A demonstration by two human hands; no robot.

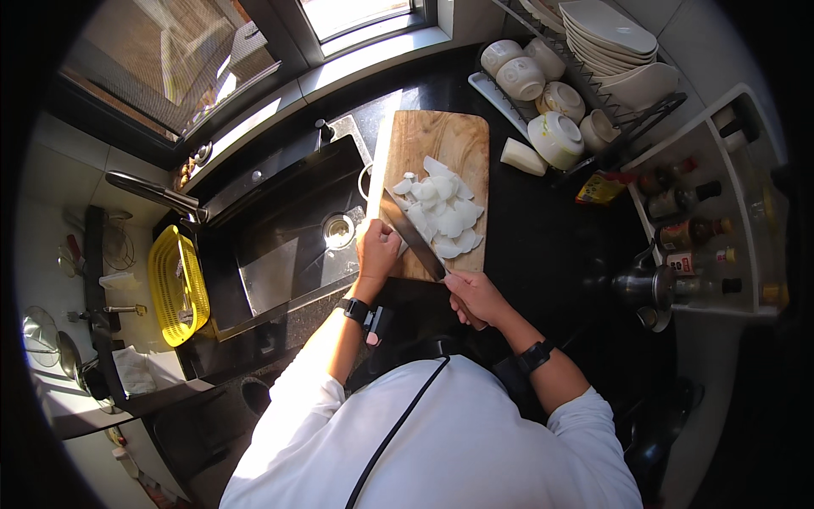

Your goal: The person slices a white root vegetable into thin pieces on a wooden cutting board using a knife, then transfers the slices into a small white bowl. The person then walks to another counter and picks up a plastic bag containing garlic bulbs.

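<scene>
My right hand [474,299] is closed around the handle of a large kitchen knife [416,242], whose blade slants across the cutting board up and to the left. Beside the blade, at the left edge of the wooden cutting board [439,133], my left hand [379,248] is bent over a pale piece that shows only partly under the fingers. Thin white vegetable slices [448,213] lie in a loose heap on the board, right of the blade. A larger white chunk [523,157] rests on the black counter, right of the board.
Left of the board is a black sink [286,248] with a faucet [156,193] and a yellow plastic basket [166,286]. A dish rack [591,83] with bowls and plates stands at the back right. Several bottles fill a white shelf [699,312], near a metal kettle [642,283].
</scene>
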